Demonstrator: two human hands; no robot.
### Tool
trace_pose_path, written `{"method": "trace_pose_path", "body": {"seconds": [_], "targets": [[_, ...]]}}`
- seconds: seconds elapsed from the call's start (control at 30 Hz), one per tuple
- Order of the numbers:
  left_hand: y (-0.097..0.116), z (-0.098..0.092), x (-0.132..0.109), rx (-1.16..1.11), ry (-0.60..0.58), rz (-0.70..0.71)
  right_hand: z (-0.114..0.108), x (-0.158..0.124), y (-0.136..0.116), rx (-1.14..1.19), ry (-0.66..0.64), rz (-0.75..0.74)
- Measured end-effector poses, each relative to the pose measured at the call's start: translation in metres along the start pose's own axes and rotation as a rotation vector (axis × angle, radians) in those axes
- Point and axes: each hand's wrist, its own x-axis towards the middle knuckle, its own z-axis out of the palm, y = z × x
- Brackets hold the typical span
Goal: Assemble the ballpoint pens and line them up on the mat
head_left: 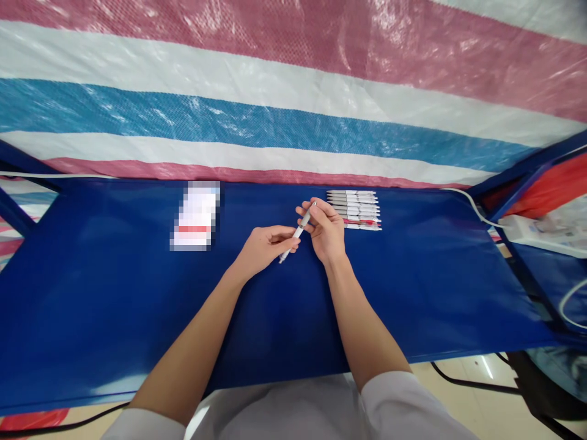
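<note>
Both my hands hold one white pen (299,231) above the blue table, tilted with its silver tip up to the right. My left hand (266,249) pinches the lower part of the barrel between thumb and fingers. Around the upper part, near the grey grip and tip, the thumb and fingers of my right hand (326,231) are closed. Just beyond the right hand lies a row of several pens (355,203), white with grey grips, side by side. A pen with red on it (369,222) lies near the close end of that row, partly hidden by my hand.
A pixelated whitish rectangle (196,214) lies on the blue table (137,305) at the left. Striped plastic sheeting (275,91) hangs behind the table. At the right, a white power strip (541,235) with a cable sits by the blue frame post.
</note>
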Motion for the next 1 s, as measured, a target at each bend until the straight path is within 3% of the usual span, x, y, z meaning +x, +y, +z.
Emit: {"method": "trace_pose_path", "body": {"seconds": [0.1, 0.33, 0.57, 0.67, 0.73, 0.9, 1.0], "targets": [[0.0001, -0.0005, -0.0002, 0.009, 0.029, -0.002, 0.0000, 0.0006, -0.0004, -0.023, 0.004, -0.030], [0.0074, -0.0052, -0.0022, -0.166, -0.148, -0.120, -0.0019, 0.0023, 0.0015, -0.018, 0.018, -0.009], [0.0040, 0.0025, 0.0002, -0.036, 0.083, 0.028, -0.0003, 0.0043, 0.0028, -0.006, 0.084, -0.050], [0.0024, 0.0038, 0.0011, -0.004, 0.128, 0.053, 0.0001, 0.0036, 0.0030, -0.038, 0.083, -0.060], [0.0031, 0.0024, 0.0006, -0.021, 0.096, 0.036, -0.0001, 0.0029, 0.0029, -0.052, 0.078, -0.055], [0.0068, -0.0036, -0.0026, -0.210, -0.116, -0.083, -0.0004, 0.0008, 0.0010, -0.028, 0.025, 0.004], [0.0076, -0.0037, -0.0032, -0.242, -0.118, -0.107, 0.0000, 0.0005, 0.0004, -0.036, 0.015, 0.015]]}}
